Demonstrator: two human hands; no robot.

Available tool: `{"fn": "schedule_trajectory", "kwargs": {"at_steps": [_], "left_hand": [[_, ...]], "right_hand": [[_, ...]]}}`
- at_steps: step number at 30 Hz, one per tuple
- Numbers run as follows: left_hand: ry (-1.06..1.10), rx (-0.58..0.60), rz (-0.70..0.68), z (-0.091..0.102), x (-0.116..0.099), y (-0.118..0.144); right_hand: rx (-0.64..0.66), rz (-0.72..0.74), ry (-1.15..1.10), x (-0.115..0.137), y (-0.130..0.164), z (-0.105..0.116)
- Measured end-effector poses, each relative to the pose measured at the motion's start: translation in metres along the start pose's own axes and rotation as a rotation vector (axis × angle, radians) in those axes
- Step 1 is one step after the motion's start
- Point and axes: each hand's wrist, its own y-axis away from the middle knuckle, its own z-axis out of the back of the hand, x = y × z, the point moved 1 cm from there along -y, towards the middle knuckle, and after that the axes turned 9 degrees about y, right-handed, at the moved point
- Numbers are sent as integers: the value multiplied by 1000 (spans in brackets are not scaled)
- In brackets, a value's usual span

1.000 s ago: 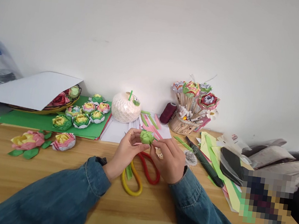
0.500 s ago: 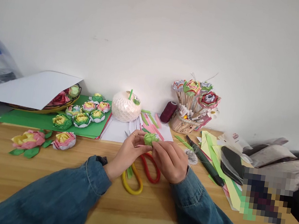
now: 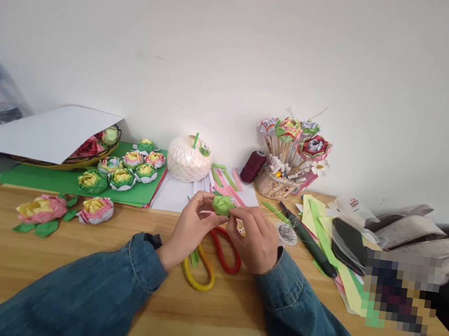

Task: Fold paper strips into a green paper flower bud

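Observation:
A small light-green folded paper flower (image 3: 223,205) is held up between both hands above the table. My left hand (image 3: 189,227) pinches it from the left, thumb underneath and fingers behind. My right hand (image 3: 255,235) has its thumb and fingertips closed on the flower's right side. Below the hands lie scissors with one yellow and one red handle (image 3: 203,283), their blades mostly hidden behind my left hand. A green paper strip (image 3: 195,258) shows inside the yellow handle loop.
Finished paper flowers (image 3: 122,179) sit on a green sheet (image 3: 53,181) at the left; two more lie in front. A foam-netted round object (image 3: 189,158), dark red thread spool (image 3: 253,166) and flower-filled basket (image 3: 275,186) stand at the back. A dark green cutter (image 3: 313,246) lies among paper scraps at right.
The flower has turned slightly and shifted a little left, so its folded petals show more. My right fingers have changed their hold, moving slightly down its right side.

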Motion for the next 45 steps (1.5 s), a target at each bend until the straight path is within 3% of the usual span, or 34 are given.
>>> {"fn": "schedule_trajectory", "kwargs": {"at_steps": [4,12,17,20,27,31,36,41,45], "left_hand": [[-13,-5,-14,0,-1,1],[50,26,18,-2,-5,3],[176,75,81,-4,-8,4],[209,67,96,-4,-9,4],[266,73,99,-2,-7,4],[252,70,91,-2,-7,4],[262,75,66,-2,-6,3],[221,41,1,-2,-8,2],[161,17,-42,-1,-8,2]], "right_hand": [[54,-102,-109,0,-2,-1],[-20,261,-36,-8,1,9],[-158,158,-87,-10,-5,16],[-155,129,-32,-10,-6,15],[-130,309,18,-10,-3,18],[-133,190,14,-11,-2,18],[-106,182,-125,-7,-5,21],[-10,-192,-394,-5,-12,23],[76,-240,-468,-8,-12,16]]}}
